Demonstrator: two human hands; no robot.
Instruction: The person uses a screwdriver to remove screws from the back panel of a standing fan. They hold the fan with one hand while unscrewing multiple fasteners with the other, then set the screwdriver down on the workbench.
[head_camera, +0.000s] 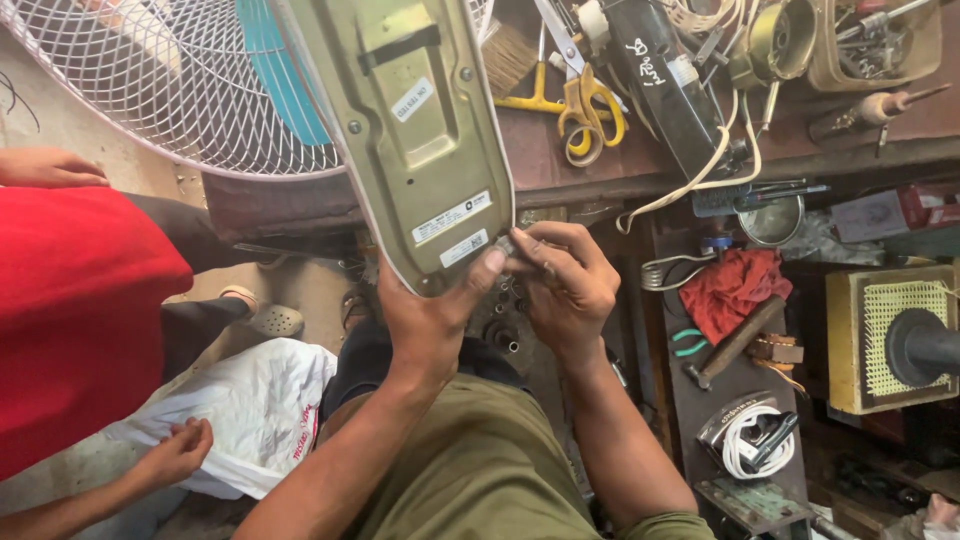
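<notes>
Two hands meet at the lower edge of the olive-green metal fan base plate (420, 130), which tilts up from my lap toward the white wire-mesh fan guard (170, 90) with its teal blade. My left hand (430, 310) grips the plate's bottom rim, thumb pressed up against the underside near the white stickers. My right hand (565, 285) is curled at the plate's lower right corner, fingertips pinched on something small there; I cannot tell what it is. Yellow-handled scissors (585, 105) lie on the brown workbench (640, 160) just beyond. A crumpled red cloth (735, 285) sits to my right, beside a wooden-handled hammer (735, 345). Another person in a red shirt (70, 310) stands at my left, holding a white plastic bag (250, 410).
</notes>
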